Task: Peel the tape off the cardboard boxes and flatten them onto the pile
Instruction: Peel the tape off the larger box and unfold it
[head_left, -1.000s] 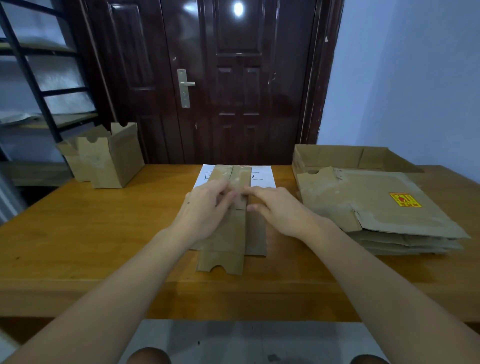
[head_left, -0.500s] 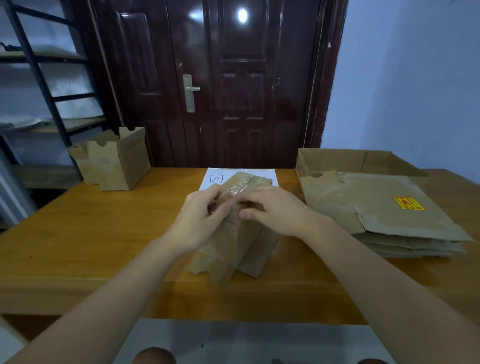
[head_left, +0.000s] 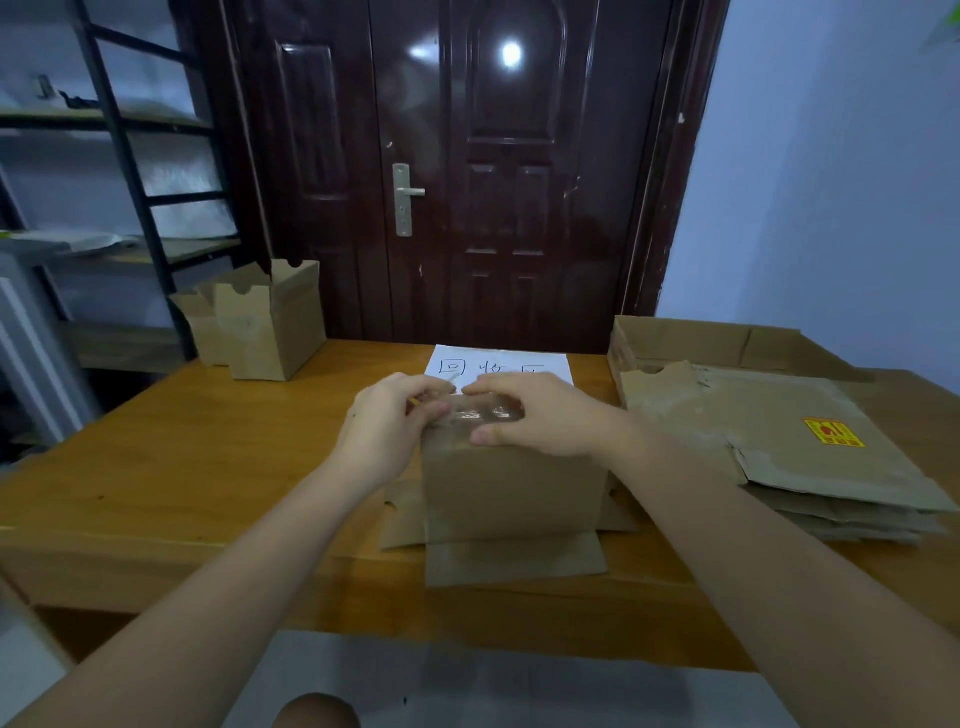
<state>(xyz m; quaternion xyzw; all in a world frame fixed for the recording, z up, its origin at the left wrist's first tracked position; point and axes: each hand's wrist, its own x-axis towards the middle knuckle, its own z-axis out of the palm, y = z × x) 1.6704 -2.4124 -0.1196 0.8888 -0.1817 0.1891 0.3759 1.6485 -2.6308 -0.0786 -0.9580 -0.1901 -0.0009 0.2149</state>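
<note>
Cardboard box (head_left: 511, 488), matte brown, glossy crinkled tape (head_left: 480, 410)

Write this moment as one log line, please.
step: peeling tape | both hands: left hand, right hand on taped top of brown cardboard box | flattened cardboard pile: right

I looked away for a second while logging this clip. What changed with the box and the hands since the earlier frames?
The cardboard box, flat on the table a second ago, now stands up on its splayed flaps. The left hand and right hand rose with it and now hold its taped top edge. The pile of flattened boxes, open box and paper sign stayed put.
</note>
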